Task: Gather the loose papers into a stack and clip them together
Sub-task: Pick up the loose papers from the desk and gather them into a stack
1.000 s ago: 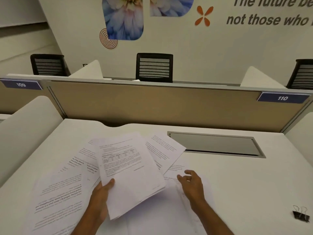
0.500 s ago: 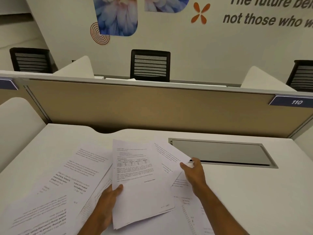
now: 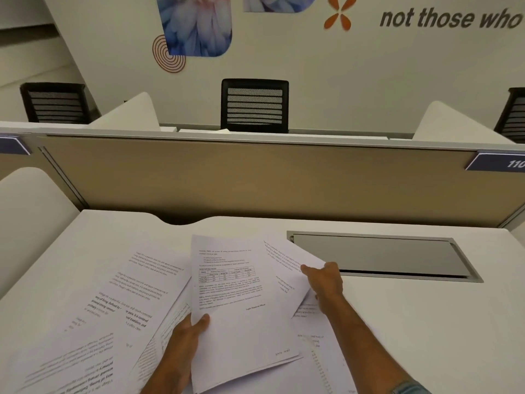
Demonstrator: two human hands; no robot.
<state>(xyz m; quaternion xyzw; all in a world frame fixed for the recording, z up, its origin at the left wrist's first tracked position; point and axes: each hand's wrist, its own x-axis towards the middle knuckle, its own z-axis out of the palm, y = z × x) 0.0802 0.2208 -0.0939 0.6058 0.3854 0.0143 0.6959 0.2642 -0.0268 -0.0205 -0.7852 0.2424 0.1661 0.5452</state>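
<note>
1. Left hand (image 3: 184,344) grips a few sheets (image 3: 235,308) at their lower-left edge, thumb on top, so they sit angled over the rest.
2. Right hand (image 3: 326,282) pinches the far corner of another page (image 3: 287,268) that's tucked under those sheets, just beside the grey cable hatch (image 3: 380,257).
3. More loose papers (image 3: 113,308) lie fanned across the white surface (image 3: 426,322) on the left, with a couple under the right forearm.
</note>
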